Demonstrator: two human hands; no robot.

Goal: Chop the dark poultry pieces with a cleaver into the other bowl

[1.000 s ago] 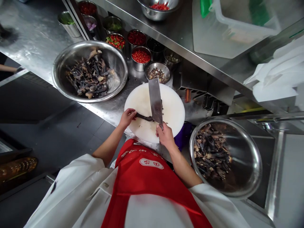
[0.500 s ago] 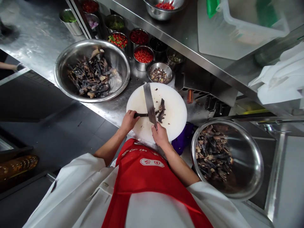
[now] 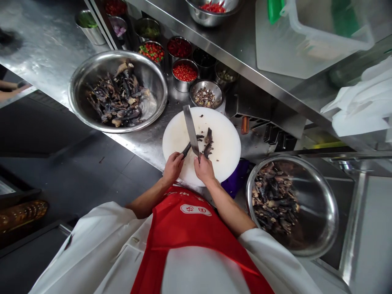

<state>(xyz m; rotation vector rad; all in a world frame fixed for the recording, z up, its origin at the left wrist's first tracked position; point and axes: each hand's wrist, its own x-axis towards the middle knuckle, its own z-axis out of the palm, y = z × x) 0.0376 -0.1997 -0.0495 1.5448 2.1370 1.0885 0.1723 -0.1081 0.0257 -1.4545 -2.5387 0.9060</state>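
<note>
Your left hand [image 3: 173,166] had drawn in toward your right hand [image 3: 204,169] since the earlier frame, turning the dark claw-like piece [image 3: 186,150] to a slant over the white board [image 3: 228,141]. Your left gripped its near end; your right clasped the cleaver [image 3: 191,130], with cut bits [image 3: 208,148] just right of the blade.
</note>
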